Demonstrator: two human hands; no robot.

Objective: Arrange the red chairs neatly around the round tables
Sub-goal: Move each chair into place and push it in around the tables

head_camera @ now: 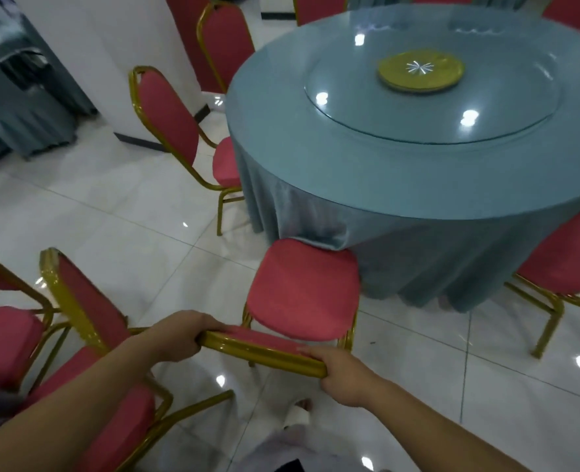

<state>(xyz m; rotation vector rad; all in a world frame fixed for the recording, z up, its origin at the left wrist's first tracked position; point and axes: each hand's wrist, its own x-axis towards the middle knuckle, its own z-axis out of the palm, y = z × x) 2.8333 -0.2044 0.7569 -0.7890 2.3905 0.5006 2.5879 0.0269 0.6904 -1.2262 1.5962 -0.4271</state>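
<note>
A red chair with a gold frame [302, 291] stands in front of me, its seat's front edge touching the blue cloth of the round table [418, 185]. My left hand [179, 335] grips the left end of its backrest top rail. My right hand [343, 373] grips the right end of the same rail. Another red chair [169, 120] sits tucked at the table's left side, and a further one [561, 257] at its right. A red chair [87, 321] stands loose at my left, turned away from the table.
A glass turntable with a yellow disc [421, 71] tops the table. A white pillar [111, 63] rises at the back left, with more red chairs [227, 42] beside it. Another draped table [16, 114] is at far left. The floor is glossy white tile [111, 226].
</note>
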